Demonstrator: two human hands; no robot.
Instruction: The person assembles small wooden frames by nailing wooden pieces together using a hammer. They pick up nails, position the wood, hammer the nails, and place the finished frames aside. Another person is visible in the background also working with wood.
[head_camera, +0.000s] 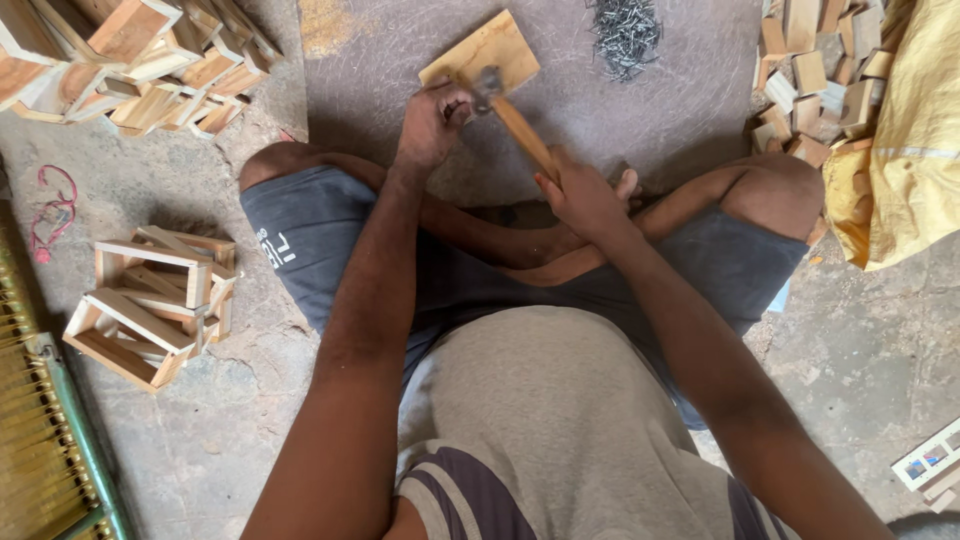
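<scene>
I sit cross-legged on a concrete floor. My right hand (578, 195) grips the wooden handle of a hammer (520, 128); its metal head rests at the near edge of a flat wooden board (482, 50) lying on the floor ahead of me. My left hand (432, 122) has its fingers pinched together right beside the hammer head, at the same edge of the board. Whether it holds a nail is hidden by the fingers.
A heap of dark nails (624, 32) lies beyond the board to the right. Small wood blocks (815, 80) and a yellow sack (915, 130) are at right. Open wooden frames (155, 300) sit left, more frames (140, 60) top left, a green bar (85, 440) bottom left.
</scene>
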